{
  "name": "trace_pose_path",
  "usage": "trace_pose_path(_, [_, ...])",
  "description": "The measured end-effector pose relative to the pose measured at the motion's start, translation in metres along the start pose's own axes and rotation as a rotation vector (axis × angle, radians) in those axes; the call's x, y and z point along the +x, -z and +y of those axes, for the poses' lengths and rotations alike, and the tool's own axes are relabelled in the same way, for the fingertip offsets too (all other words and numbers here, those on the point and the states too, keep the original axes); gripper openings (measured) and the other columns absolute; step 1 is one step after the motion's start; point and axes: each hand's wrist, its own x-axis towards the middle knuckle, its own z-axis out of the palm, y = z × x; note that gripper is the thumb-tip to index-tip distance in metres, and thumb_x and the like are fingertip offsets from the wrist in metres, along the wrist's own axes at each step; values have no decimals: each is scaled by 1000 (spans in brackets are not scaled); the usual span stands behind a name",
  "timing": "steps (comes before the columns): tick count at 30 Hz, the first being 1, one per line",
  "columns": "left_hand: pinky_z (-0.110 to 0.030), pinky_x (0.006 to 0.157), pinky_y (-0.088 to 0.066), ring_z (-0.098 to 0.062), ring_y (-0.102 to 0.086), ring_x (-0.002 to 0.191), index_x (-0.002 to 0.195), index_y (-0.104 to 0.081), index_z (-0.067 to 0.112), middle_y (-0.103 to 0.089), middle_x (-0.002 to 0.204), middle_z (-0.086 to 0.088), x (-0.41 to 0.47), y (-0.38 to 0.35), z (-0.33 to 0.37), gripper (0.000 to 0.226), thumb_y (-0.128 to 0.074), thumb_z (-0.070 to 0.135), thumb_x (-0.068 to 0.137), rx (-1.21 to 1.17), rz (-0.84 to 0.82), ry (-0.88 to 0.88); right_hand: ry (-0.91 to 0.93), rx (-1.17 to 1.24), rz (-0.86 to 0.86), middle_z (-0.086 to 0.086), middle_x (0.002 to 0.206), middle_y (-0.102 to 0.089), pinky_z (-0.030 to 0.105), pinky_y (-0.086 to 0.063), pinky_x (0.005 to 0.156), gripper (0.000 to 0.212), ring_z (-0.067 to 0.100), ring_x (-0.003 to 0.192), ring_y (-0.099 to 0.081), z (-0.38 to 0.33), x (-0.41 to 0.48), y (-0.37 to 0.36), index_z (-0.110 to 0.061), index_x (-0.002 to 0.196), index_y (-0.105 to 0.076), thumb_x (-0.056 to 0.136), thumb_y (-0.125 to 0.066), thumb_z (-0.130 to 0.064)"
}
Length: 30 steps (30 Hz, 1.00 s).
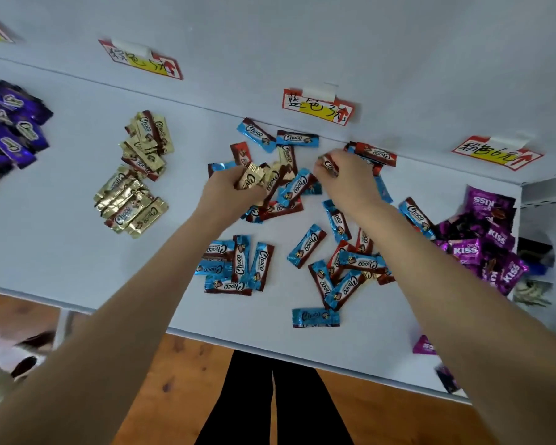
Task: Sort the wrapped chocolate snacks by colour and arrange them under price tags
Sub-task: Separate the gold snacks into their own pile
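My left hand (235, 184) was curled round a small bunch of gold snacks (251, 176), right over the mixed heap (289, 184) in the middle of the shelf (61, 236). I held several at once, I judge, so that one trip to the gold pile (135, 175) on the left would do. My right hand (350, 181) pinched a red snack (329, 165) at the fingertips, close to another red one (374, 154) lying against the back wall; that corner looked like the place for reds.

The heap sat under the blue tag (318, 107), so blues could mostly stay, and only golds and reds needed lifting out. A blue group (238, 268) lay squared up nearer the front edge (tidier than the loose scatter beside it). The purple pile (10, 126) at the far left and the Kiss sweets (485, 239) at the far right lay well apart from the heap, each near its own tag, which kept the colours from drifting together.
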Motion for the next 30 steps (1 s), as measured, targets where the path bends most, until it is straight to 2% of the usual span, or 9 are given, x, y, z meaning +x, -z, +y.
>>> trace_pose_path(2, [-15, 42, -33, -7, -42, 47, 75, -59, 16, -49, 56, 6, -6, 2, -7, 10, -66, 16, 82, 19, 16, 17, 18, -42, -45, 14, 87, -60, 31, -35, 64, 23, 25, 81, -55, -12, 15, -8, -1, 91, -58, 94, -49, -22])
trace_pose_path(5, [-22, 48, -34, -11, -44, 51, 80, -62, 8, -55, 61, -1, -12, 2, -15, 9, -65, 16, 83, 23, 32, 32, -43, -111, -105, 6, 79, -53, 27, -31, 62, 23, 22, 75, -50, -23, 35, -22, -9, 82, -52, 91, -54, -31])
trace_pose_path(8, [-26, 52, -40, -17, -51, 56, 90, -63, -1, -66, 78, -17, -17, 4, -18, 15, -62, 13, 84, 5, 32, 53, -157, -182, -123, 3, 84, -50, 29, -31, 64, 31, 21, 78, -48, -28, 44, -34, -12, 90, -52, 86, -59, -42])
trace_pose_path(11, [-35, 59, -50, -25, -59, 67, 94, -62, -2, -67, 84, -21, -20, 7, -21, 16, -59, 10, 85, 7, 30, 47, -215, -198, -130, -1, 88, -46, 30, -33, 66, 36, 18, 81, -44, -29, 48, -38, -10, 102, -54, 82, -64, -39])
trace_pose_path(16, [-45, 68, -54, -32, -61, 73, 90, -61, 1, -64, 81, -16, -25, 5, -15, 11, -59, 9, 84, 4, -3, 6, -273, 165, -203, -2, 62, -49, 11, -33, 35, 22, 9, 53, -47, -28, 36, -21, -14, 64, -48, 76, -67, -17])
trace_pose_path(21, [-25, 56, -52, -18, -60, 61, 80, -55, 14, -63, 73, -5, -35, -12, -2, 8, -61, 10, 81, 62, -139, -70, -344, 541, -90, -1, 60, -57, 12, -40, 41, 6, 2, 45, -53, -10, -14, 21, -9, 71, -59, 76, -62, -9])
trace_pose_path(24, [-43, 69, -57, -29, -67, 78, 84, -52, 20, -68, 83, -11, -43, -30, 6, 13, -59, 9, 82, 40, -222, -82, -440, 584, -9, -10, 60, -67, 14, -44, 44, 7, -1, 52, -59, 17, -55, 41, -13, 71, -66, 74, -61, -9])
trace_pose_path(27, [-43, 70, -53, -30, -63, 76, 88, -53, 14, -64, 80, -11, -50, -51, 7, 6, -56, 12, 85, 120, -280, -120, -568, 636, 77, -11, 62, -69, 17, -48, 45, 18, 0, 54, -63, 44, -100, 45, -20, 77, -63, 80, -56, -3])
trace_pose_path(30, [-20, 51, -42, -14, -50, 58, 82, -51, 18, -53, 66, 1, -54, -73, 5, 8, -57, 14, 85, 206, -329, -163, -626, 683, 134, -8, 62, -68, 18, -46, 45, 22, 0, 54, -60, 65, -139, 38, -22, 83, -58, 88, -49, -2])
